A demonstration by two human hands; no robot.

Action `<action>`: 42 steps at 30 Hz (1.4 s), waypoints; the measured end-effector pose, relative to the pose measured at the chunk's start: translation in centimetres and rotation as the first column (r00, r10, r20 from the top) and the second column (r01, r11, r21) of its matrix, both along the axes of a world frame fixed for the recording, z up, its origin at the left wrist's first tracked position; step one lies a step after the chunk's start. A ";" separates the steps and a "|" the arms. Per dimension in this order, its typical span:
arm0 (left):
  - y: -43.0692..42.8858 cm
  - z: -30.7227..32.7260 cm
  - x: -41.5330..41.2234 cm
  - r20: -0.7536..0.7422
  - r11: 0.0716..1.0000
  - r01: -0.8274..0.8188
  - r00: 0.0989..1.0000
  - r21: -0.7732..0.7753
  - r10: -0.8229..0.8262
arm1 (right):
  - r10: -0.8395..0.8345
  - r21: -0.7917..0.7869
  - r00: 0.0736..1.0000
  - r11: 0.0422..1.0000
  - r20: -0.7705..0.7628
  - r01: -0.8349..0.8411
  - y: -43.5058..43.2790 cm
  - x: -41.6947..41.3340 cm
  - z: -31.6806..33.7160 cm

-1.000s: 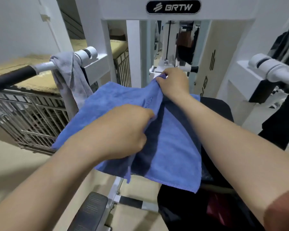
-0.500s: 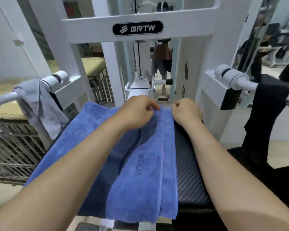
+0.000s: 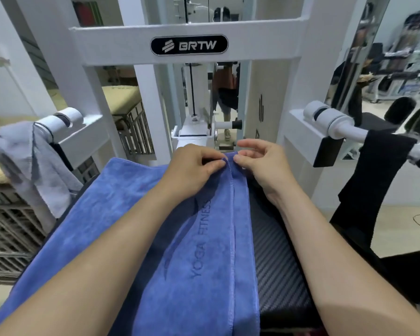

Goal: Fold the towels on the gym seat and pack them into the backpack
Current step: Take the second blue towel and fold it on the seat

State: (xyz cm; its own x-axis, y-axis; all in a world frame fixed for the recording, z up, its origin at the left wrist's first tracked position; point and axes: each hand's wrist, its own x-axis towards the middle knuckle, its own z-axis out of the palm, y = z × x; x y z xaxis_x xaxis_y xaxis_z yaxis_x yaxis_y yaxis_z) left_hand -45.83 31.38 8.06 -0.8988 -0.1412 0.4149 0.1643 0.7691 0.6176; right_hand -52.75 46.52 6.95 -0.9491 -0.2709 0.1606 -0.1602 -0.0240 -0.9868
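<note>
A blue towel [image 3: 199, 258] printed "YOGA FITNESS" lies spread over the black ribbed gym seat [image 3: 279, 275], one side folded over so two hemmed edges meet along a line. My left hand [image 3: 194, 166] pinches the far corner of the folded edge. My right hand [image 3: 260, 161] pinches the neighbouring corner right beside it, fingertips almost touching. A grey towel [image 3: 34, 166] hangs over the machine's left handle. A black towel [image 3: 374, 180] hangs over the right handle. The backpack is not in view.
The white BRTW machine frame [image 3: 189, 44] stands directly behind the seat, with padded handles at left [image 3: 61, 118] and right [image 3: 325, 117]. A metal cage rack [image 3: 7, 229] sits low at the left. A mirror at the right shows more gym gear.
The blue towel went from being held up in the air to lying flat on the seat. Both hands came together at its far edge, lining up the two corners.
</note>
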 end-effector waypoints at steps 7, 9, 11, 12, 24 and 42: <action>-0.5 2.0 3.3 -0.118 0.971 0.011 0.993 0.241 0.018 | 0.159 -0.074 0.987 0.985 0.009 -0.158 -1.2 3.7 1.6; -0.6 2.3 3.6 -0.118 0.964 0.005 0.993 0.267 0.027 | 0.145 -0.091 0.989 0.985 -0.018 -0.146 -1.5 4.4 1.9; -0.7 2.6 3.8 -0.130 0.964 0.000 0.991 0.266 0.036 | 0.119 -0.090 0.990 0.988 -0.079 -0.126 -1.6 4.9 2.4; -0.7 2.9 3.8 -0.142 0.965 -0.003 0.989 0.261 0.041 | 0.104 -0.075 0.986 0.991 -0.127 -0.114 -1.6 5.1 2.6; -1.0 5.0 4.0 -0.110 0.999 -0.019 0.994 0.048 0.025 | 0.098 -0.031 0.943 0.993 -0.320 -0.113 -1.3 6.0 3.9; -15.3 4.4 12.4 0.167 0.824 -0.248 0.911 -0.509 0.377 | -0.214 -0.005 0.927 0.975 -0.309 0.224 -2.1 4.4 5.1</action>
State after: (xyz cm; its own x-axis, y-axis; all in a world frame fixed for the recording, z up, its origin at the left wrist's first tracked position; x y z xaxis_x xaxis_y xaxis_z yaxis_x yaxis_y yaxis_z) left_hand -33.40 16.07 12.50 -0.9206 -0.2799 0.2722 -0.2445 0.9568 0.1570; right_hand -48.34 44.38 12.06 -0.8916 -0.0710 0.4471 -0.4518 0.0742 -0.8890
